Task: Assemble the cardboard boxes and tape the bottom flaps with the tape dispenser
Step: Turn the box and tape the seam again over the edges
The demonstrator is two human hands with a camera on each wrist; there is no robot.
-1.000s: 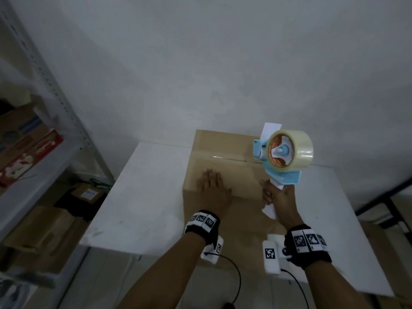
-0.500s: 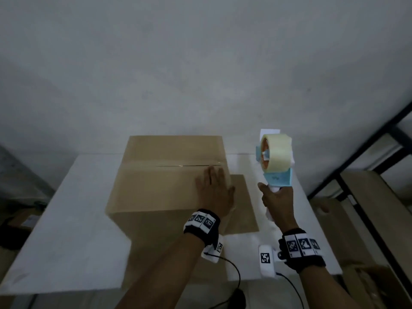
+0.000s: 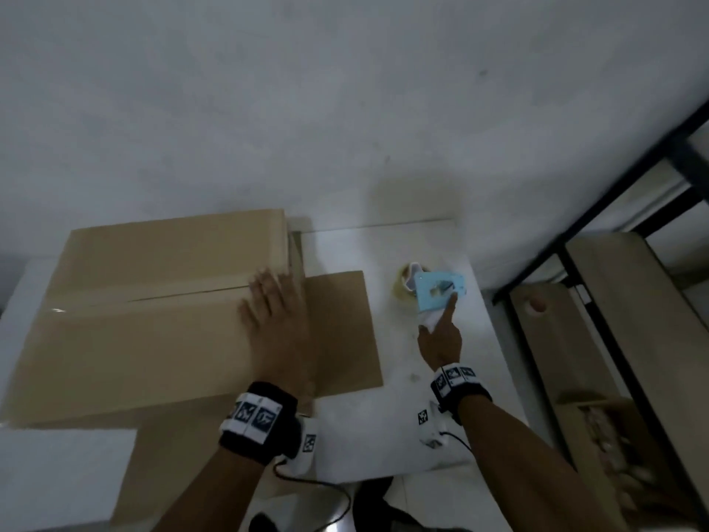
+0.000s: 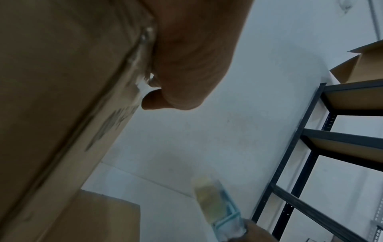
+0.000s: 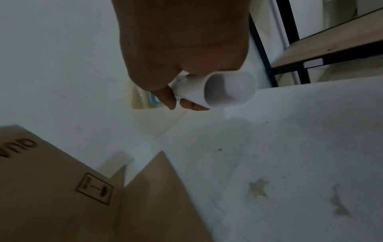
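Cardboard box (image 3: 153, 301): one, assembled; stands on the white table (image 3: 383, 435) at its left part, bottom flaps folded shut and facing up. Printed handling marks read upside down on its side in the right wrist view, which fits a box turned bottom-up for taping.
Seam tape: one clear, glossy strip appears to run along the join between the two upper flaps; how well it is pressed down cannot be told.
Loose flap (image 3: 341, 332): one, lying flat on the table at the box's right side, judged to be a top flap splayed out beneath the inverted box.
Left hand (image 3: 274, 312): one; laid flat, fingers straight, on the right end of the seam, probably pressing the flaps and tape end down and steadying the box. Holds nothing.
Tape dispenser (image 3: 433, 289): one, light blue frame with a white handle and one roll of clear tape; low at the table's far right part, well apart from the box, tipped over so its flat blue side faces up. Whether it touches the table cannot be told.
Right hand (image 3: 439, 335): one; fingers wrapped round the dispenser's white handle, index finger stretched along the blue frame, judged to be parking the tool.
Dark metal shelving (image 3: 614, 301): one rack to the right of the table, with wooden shelves; at least one more cardboard box on it in the left wrist view.
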